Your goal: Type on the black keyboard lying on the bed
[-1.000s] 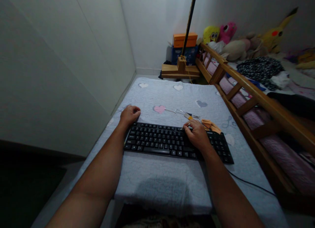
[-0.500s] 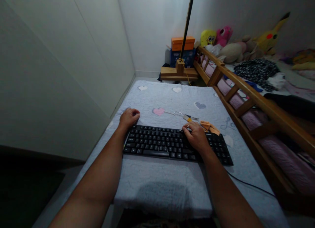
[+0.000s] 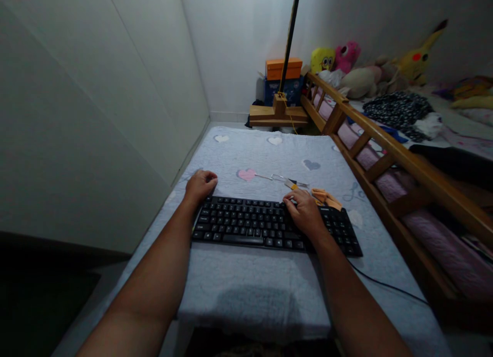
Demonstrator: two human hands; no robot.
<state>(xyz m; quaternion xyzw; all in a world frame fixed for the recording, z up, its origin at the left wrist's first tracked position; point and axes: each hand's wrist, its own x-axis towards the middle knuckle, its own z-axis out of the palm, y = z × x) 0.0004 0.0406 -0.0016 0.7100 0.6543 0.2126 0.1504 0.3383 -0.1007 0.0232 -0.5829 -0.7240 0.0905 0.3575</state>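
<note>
A black keyboard lies flat on the cloth-covered table, its cable running off to the right. My left hand rests on the cloth beside the keyboard's far left corner, fingers loosely bent, a small gap by the thumb and nothing visible in it. Over the right half of the keys, my right hand rests with thumb and fingers slightly apart; its palm hides some keys. Just beyond it lie a small brush, a thin wire tool and a folded orange-tan cloth.
A light blue cloth with hearts covers the table. A wooden bed rail runs along the right side, with plush toys behind it. White cabinet panels stand left. At the back are a wooden stand and stacked boxes.
The whole view has shifted slightly to the left. Both hands keep their places relative to the keyboard, and nothing else has visibly moved.
</note>
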